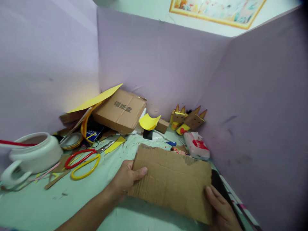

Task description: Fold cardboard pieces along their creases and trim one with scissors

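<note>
A torn sheet of brown corrugated cardboard [172, 181] is held up just above the pale green table [48, 205]. My left hand [126, 179] grips its left edge, thumb on top. My right hand [221, 210] holds its lower right corner. Behind that corner a black flat object [220, 186] sticks out; whether my right hand also holds it is unclear.
Two pairs of scissors, one with red handles [79, 157] and one with yellow handles [85, 168], lie to the left. A white jar [36, 152], tape rolls [71, 140], a cardboard box [120, 110], yellow paper [149, 122], cardboard animal figures [189, 120] and a tissue pack [196, 146] stand behind. Lilac partition walls [154, 64] enclose three sides.
</note>
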Action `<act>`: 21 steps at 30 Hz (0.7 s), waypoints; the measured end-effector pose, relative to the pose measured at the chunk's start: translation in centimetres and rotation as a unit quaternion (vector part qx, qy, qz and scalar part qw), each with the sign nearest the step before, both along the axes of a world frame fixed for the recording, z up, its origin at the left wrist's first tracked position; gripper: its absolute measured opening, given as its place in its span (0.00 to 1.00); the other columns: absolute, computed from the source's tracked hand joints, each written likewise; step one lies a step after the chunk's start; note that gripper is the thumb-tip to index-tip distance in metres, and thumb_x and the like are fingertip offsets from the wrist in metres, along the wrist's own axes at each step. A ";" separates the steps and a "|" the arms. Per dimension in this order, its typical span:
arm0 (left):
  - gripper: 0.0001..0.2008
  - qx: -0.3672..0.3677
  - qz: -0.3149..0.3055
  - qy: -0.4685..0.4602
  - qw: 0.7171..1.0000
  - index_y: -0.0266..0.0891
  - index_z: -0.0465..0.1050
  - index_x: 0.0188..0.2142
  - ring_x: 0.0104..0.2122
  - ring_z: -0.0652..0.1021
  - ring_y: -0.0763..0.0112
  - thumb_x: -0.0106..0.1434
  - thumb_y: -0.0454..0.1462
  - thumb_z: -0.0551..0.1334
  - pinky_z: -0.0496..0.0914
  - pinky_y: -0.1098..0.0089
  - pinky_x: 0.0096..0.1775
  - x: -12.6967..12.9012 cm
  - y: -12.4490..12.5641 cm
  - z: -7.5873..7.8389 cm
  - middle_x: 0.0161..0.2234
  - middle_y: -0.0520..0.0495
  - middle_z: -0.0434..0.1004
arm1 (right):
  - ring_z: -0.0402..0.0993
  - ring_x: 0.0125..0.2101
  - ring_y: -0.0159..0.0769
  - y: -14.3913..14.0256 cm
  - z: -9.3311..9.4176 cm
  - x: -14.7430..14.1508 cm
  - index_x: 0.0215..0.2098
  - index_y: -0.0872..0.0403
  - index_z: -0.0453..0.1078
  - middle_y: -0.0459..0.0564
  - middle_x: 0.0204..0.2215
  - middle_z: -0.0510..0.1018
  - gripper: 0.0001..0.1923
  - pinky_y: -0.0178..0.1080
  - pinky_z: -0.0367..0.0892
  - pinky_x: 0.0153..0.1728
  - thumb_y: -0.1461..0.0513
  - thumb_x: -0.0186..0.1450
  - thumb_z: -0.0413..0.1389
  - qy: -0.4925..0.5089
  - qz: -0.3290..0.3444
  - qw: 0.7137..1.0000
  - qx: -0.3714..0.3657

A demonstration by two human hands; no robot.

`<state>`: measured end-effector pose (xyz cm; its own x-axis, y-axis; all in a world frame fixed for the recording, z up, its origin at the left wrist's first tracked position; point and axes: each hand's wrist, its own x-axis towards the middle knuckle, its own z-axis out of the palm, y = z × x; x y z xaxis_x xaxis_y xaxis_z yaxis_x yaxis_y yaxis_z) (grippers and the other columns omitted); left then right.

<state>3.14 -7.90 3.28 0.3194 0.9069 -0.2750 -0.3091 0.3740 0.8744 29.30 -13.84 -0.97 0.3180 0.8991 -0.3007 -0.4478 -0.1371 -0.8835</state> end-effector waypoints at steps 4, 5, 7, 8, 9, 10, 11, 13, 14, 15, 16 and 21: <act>0.27 -0.024 -0.006 0.003 1.000 0.32 0.72 0.42 0.30 0.80 0.59 0.44 0.42 0.72 0.74 0.65 0.33 -0.2 0.9 -0.4 0.31 0.42 0.82 | 0.74 0.22 0.41 0.9 2.5 -1.7 0.29 0.56 0.76 0.50 0.23 0.80 0.18 0.40 0.68 0.24 0.50 0.47 0.65 -0.169 -0.019 0.984 0.054; 0.28 -0.034 0.006 0.008 0.999 0.32 0.70 0.45 0.31 0.81 0.58 0.45 0.42 0.71 0.74 0.65 0.33 -0.2 1.2 -0.5 0.31 0.42 0.82 | 0.73 0.22 0.39 1.0 2.8 -2.1 0.27 0.55 0.76 0.49 0.22 0.79 0.17 0.38 0.66 0.23 0.51 0.47 0.65 -0.188 -0.037 0.979 0.065; 0.31 -0.058 0.037 0.020 0.997 0.33 0.67 0.49 0.30 0.81 0.56 0.46 0.41 0.71 0.74 0.65 0.30 -0.3 1.7 -0.7 0.31 0.42 0.82 | 0.69 0.20 0.36 1.3 3.2 -3.0 0.23 0.56 0.75 0.46 0.19 0.76 0.14 0.35 0.62 0.22 0.52 0.48 0.64 -0.216 -0.062 0.971 0.085; 0.33 -0.067 0.052 0.028 0.996 0.33 0.66 0.50 0.30 0.81 0.55 0.46 0.40 0.72 0.74 0.65 0.28 -0.4 1.9 -0.7 0.30 0.42 0.82 | 0.67 0.20 0.34 1.3 3.3 -3.4 0.21 0.56 0.74 0.45 0.17 0.75 0.13 0.34 0.60 0.21 0.53 0.48 0.64 -0.224 -0.070 0.967 0.094; 0.34 -0.072 0.065 0.036 0.995 0.34 0.65 0.51 0.29 0.81 0.54 0.45 0.39 0.72 0.74 0.64 0.27 -0.5 2.0 -0.7 0.30 0.43 0.82 | 0.65 0.19 0.33 1.3 3.4 -3.7 0.19 0.56 0.74 0.45 0.16 0.73 0.12 0.34 0.58 0.21 0.54 0.49 0.64 -0.231 -0.074 0.965 0.103; 0.35 -0.073 0.074 0.046 0.994 0.34 0.63 0.53 0.28 0.81 0.53 0.45 0.38 0.72 0.74 0.63 0.25 -0.5 2.2 -0.7 0.29 0.44 0.82 | 0.65 0.20 0.33 1.2 3.6 -4.0 0.18 0.56 0.73 0.45 0.15 0.72 0.12 0.33 0.58 0.21 0.55 0.49 0.63 -0.237 -0.075 0.962 0.113; 0.37 -0.075 0.079 0.056 0.993 0.35 0.62 0.54 0.27 0.81 0.52 0.45 0.38 0.72 0.74 0.62 0.25 -0.6 2.2 -0.7 0.28 0.45 0.82 | 0.65 0.21 0.34 1.2 3.8 -4.2 0.19 0.56 0.74 0.45 0.16 0.72 0.11 0.33 0.58 0.22 0.55 0.50 0.62 -0.239 -0.073 0.960 0.123; 0.39 -0.079 0.077 0.066 0.992 0.37 0.60 0.55 0.25 0.80 0.51 0.45 0.38 0.72 0.74 0.60 0.24 -0.6 2.2 -0.6 0.27 0.47 0.82 | 0.69 0.26 0.37 1.2 4.1 -4.3 0.27 0.55 0.76 0.46 0.23 0.76 0.11 0.34 0.62 0.27 0.56 0.52 0.61 -0.232 -0.064 0.959 0.151; 0.39 -0.077 0.072 0.068 0.992 0.38 0.60 0.55 0.25 0.80 0.52 0.45 0.39 0.72 0.75 0.60 0.25 -0.5 2.2 -0.6 0.27 0.47 0.82 | 0.70 0.29 0.38 1.2 4.2 -4.2 0.32 0.55 0.76 0.47 0.26 0.77 0.12 0.35 0.63 0.29 0.56 0.53 0.61 -0.226 -0.061 0.959 0.162; 0.39 -0.073 0.067 0.067 0.993 0.38 0.60 0.55 0.25 0.80 0.53 0.45 0.39 0.72 0.75 0.60 0.26 -0.4 2.0 -0.5 0.28 0.48 0.82 | 0.71 0.30 0.38 1.3 4.2 -4.0 0.33 0.55 0.76 0.47 0.27 0.77 0.13 0.35 0.64 0.31 0.55 0.53 0.60 -0.220 -0.061 0.959 0.169; 0.38 -0.069 0.065 0.067 0.993 0.38 0.61 0.54 0.26 0.80 0.54 0.44 0.38 0.73 0.75 0.61 0.27 -0.3 1.9 -0.5 0.28 0.48 0.82 | 0.71 0.29 0.37 1.4 4.0 -3.6 0.32 0.56 0.76 0.47 0.27 0.77 0.13 0.35 0.63 0.30 0.55 0.54 0.60 -0.214 -0.063 0.960 0.169; 0.26 -0.007 0.067 0.072 0.995 0.35 0.73 0.41 0.26 0.80 0.57 0.44 0.43 0.73 0.73 0.66 0.28 0.7 0.4 -0.5 0.25 0.47 0.81 | 0.72 0.27 0.38 1.7 2.1 -1.1 0.30 0.57 0.76 0.47 0.24 0.78 0.16 0.37 0.65 0.29 0.52 0.52 0.61 -0.165 -0.044 0.978 0.119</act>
<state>3.87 -7.47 2.73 0.1524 0.9342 -0.3225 -0.2298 0.3509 0.9078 28.19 -12.17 1.15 0.4409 0.8964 0.0458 -0.1332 0.1158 -0.9843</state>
